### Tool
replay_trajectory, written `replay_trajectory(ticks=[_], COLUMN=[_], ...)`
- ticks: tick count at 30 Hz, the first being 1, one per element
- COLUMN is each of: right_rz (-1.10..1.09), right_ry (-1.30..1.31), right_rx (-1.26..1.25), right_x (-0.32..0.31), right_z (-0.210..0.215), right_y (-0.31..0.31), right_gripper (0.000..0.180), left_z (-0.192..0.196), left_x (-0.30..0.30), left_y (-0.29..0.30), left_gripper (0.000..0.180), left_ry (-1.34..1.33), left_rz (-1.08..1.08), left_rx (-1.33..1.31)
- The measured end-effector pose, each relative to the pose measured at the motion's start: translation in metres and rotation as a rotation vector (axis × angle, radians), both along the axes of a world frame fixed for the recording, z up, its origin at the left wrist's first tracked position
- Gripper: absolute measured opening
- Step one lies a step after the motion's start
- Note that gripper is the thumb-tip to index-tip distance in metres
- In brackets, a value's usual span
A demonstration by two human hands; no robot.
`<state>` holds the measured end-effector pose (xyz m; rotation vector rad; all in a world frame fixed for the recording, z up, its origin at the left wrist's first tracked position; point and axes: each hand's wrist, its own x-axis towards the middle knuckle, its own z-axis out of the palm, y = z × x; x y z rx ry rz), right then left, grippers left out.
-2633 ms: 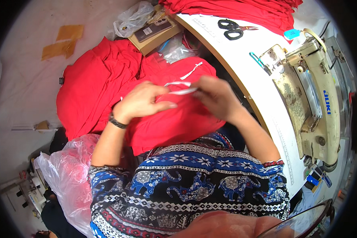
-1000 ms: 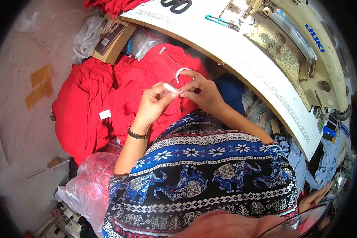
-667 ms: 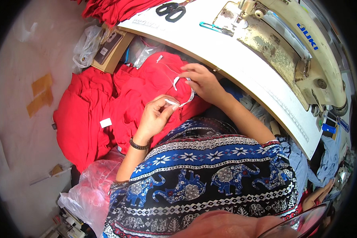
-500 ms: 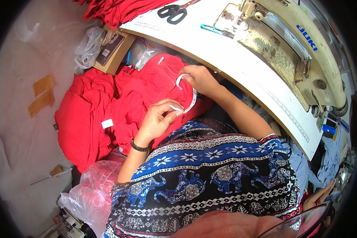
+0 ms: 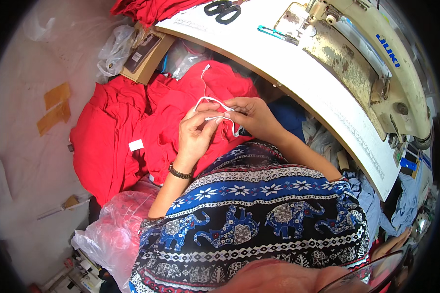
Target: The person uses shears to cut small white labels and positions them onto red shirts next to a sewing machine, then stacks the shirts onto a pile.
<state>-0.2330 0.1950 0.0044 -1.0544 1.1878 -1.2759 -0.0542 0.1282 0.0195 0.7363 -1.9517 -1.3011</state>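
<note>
My left hand (image 5: 195,134), a dark bracelet on its wrist, pinches a narrow white tape (image 5: 209,99) between thumb and fingers. Opposite it, my right hand (image 5: 256,117) grips the same tape, and the fingertips of both hands nearly meet. The tape bends in a loop above the fingers, and a short end hangs below them. Beneath my hands, red cloth (image 5: 166,112) lies heaped over my lap and to the left. A thin pale thread (image 5: 205,83) runs up the cloth from the tape. On the left part of the heap shows a white label (image 5: 136,145).
A white table (image 5: 259,49) curves along the right, carrying a sewing machine (image 5: 401,88), black-handled scissors (image 5: 223,11) and a turquoise tool (image 5: 271,32). More red cloth (image 5: 149,10) lies at its far end. An open cardboard box (image 5: 154,61) and plastic bags (image 5: 115,53) stand far left.
My hands have come together; the right one moved down toward the left. The tape, stretched in a curve between them before, is now folded into a loop at the fingertips.
</note>
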Motion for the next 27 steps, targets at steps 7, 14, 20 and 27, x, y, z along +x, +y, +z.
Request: replay_trajectory(ticks=[7, 14, 20, 27], right_rz=[-0.025, -0.033, -0.002, 0.006], right_ry=[0.179, 0.224, 0.317, 0.388], right_rx=[-0.074, -0.170, -0.249, -0.279], right_x=[0.004, 0.005, 0.005, 0.002], right_z=[0.001, -0.004, -0.006, -0.003], right_y=[0.004, 0.006, 0.005, 0.006], right_gripper=[0.017, 0.017, 0.015, 0.018], left_z=[-0.001, -0.005, -0.011, -0.016], left_x=[0.004, 0.006, 0.005, 0.003], left_y=[0.006, 0.007, 0.006, 0.007], left_gripper=[0.013, 0.011, 0.012, 0.020], left_ry=[0.059, 0.167, 0.286, 0.310], left_rz=[0.044, 0.013, 0.002, -0.015], left_rx=[0.005, 0.096, 0.268, 0.293])
